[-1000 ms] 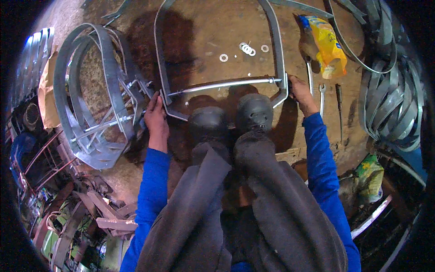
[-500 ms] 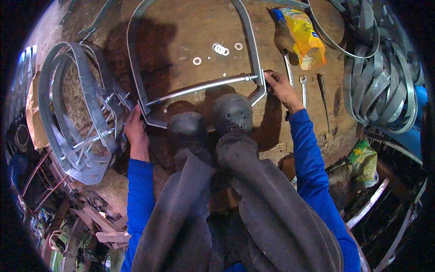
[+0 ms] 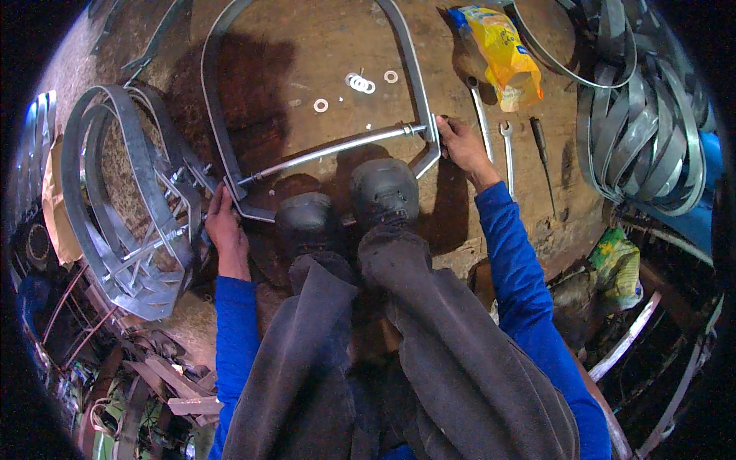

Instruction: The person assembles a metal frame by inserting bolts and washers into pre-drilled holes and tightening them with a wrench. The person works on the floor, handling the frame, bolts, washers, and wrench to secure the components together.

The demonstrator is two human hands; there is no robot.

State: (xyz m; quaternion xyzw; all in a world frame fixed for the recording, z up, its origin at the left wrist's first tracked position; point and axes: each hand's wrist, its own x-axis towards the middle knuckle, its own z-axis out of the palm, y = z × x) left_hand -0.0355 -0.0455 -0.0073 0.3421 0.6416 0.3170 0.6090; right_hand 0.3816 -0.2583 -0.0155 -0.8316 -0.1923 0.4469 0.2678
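A large U-shaped metal strap (image 3: 211, 84) with bent ends lies on the wooden board, running out of the top of the view. A threaded rod (image 3: 330, 153) spans its two sides, with nuts near the ends. My left hand (image 3: 228, 234) pinches the strap's left side by the rod's end. On the opposite side, my right hand (image 3: 464, 147) has its thumb and fingers closed at the strap's right side beside the nut; the exact contact is partly hidden. My shoe toes (image 3: 385, 192) stand between the strap's bent ends.
Several washers (image 3: 360, 83) lie inside the strap. Right of it are wrenches (image 3: 507, 157), a screwdriver (image 3: 541, 146) and a yellow plastic bag (image 3: 506, 57). Finished-looking strap loops (image 3: 77, 176) stack at left; coiled straps (image 3: 644, 146) pile at right. Scrap wood (image 3: 172, 376) lies lower left.
The view has shifted slightly, so the board and the things on it appear a little further left. Both hands keep their places at the strap's sides.
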